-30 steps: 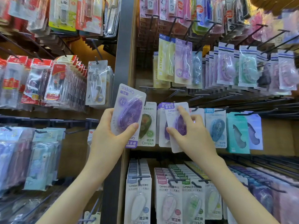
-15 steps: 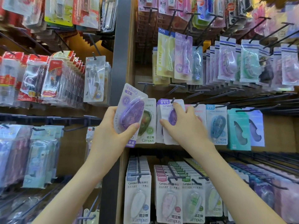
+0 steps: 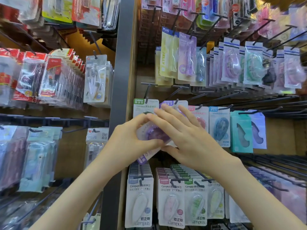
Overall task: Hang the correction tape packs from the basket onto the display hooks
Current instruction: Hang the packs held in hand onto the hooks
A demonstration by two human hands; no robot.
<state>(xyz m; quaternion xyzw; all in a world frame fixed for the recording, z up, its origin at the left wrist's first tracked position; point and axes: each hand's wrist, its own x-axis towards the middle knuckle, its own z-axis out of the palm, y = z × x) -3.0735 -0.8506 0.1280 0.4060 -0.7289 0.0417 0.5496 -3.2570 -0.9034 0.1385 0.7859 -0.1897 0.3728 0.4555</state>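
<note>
At the middle row of the right-hand display bay, both hands meet over one purple pack (image 3: 155, 134). I log the left hand (image 3: 131, 141) as grasping it: thumb curled along the lower edge, forefinger arched over the top. The right hand (image 3: 191, 136) lies across the upper part with fingers straight and spread, thumb tucked under the card; I read that as steadying, not a pinch, though the contact beneath the palm is hidden. The pack is off the hooks, held in the air in front of the row. It is tilted, with its long axis running from lower left, where a purple card end pokes out below the left thumb, to upper right. The hang-hole end is covered by the right fingers, so hole position is unconfirmed. The target hook (image 3: 176, 101) sits just above those fingertips, carrying matching hung packs (image 3: 168, 103), between a green pack (image 3: 143, 106) and a pink pack (image 3: 201, 120). The hook thus lies up and slightly right of the pack, and the right hand is nearer. Judgement: the card must come upright and the hole end rise to the hook tip. No basket in view
</note>
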